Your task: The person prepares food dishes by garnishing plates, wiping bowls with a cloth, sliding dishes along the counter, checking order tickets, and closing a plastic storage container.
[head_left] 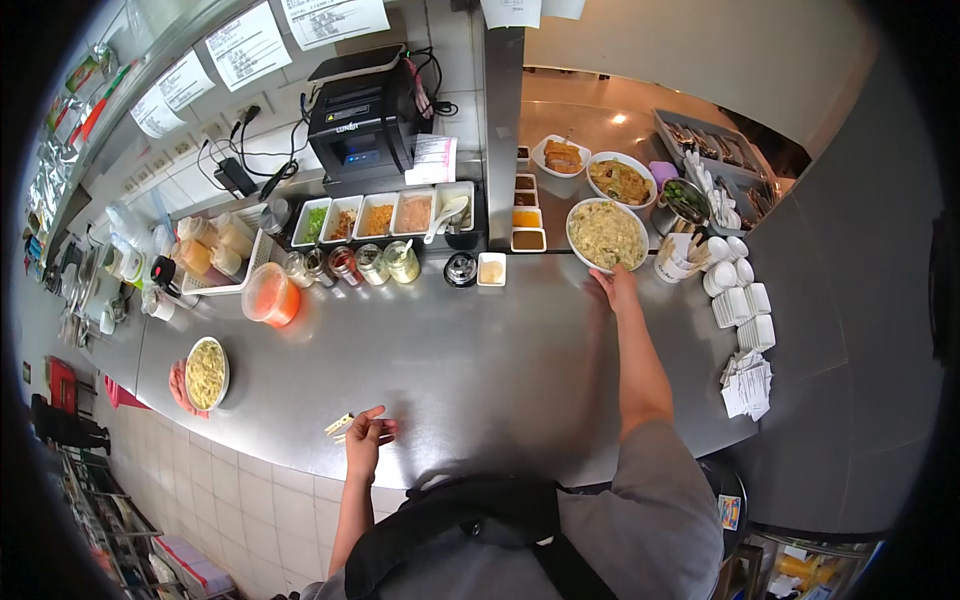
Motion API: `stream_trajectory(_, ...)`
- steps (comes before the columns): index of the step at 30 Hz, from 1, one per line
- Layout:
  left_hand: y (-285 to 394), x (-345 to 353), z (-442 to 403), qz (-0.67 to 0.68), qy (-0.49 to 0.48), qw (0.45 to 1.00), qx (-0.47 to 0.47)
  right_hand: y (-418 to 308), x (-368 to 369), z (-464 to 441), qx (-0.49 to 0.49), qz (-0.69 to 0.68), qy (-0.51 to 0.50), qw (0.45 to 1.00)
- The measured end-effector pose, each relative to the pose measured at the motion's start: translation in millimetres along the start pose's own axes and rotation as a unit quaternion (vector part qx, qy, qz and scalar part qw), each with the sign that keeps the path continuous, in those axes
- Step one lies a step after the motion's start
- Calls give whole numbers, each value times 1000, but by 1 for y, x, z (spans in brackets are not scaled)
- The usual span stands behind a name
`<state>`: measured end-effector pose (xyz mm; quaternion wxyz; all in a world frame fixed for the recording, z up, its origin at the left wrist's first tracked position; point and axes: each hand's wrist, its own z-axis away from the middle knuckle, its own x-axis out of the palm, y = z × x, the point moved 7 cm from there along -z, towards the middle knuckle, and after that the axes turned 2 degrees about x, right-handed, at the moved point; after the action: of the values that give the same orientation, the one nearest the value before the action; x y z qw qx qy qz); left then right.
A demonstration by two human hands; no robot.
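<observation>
My right hand (618,285) reaches far forward and grips the near rim of a white bowl of pale yellow food (606,235), which looks like fried rice. That bowl is at the pass opening, beside another white bowl of yellow-brown food (621,181). Low over the counter's front edge is my left hand (368,438), fingers loosely curled and apart, with nothing visible in them. Just left of it lie what look like wooden clothespins (338,425). Further left, a third bowl of pale yellow food (206,374) rests on a pink cloth (180,388).
Along the back stand condiment tubs (378,217), spice jars (345,265), an orange-red plastic container (271,295) and a receipt printer (365,120). At right are a cup of wrapped sticks (677,262), stacked white dishes (741,305) and paper slips (747,385).
</observation>
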<state>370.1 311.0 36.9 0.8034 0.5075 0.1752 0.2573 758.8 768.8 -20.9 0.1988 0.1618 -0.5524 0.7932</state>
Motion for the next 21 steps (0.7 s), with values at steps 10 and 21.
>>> stream_trajectory(10,14,-3,-9,-11,-8,999,35,4,32,-26,-51,51,22,997)
stream_trajectory(21,175,-24,-42,-73,-6,948,309,136,173,217,-36,482,-374,791)
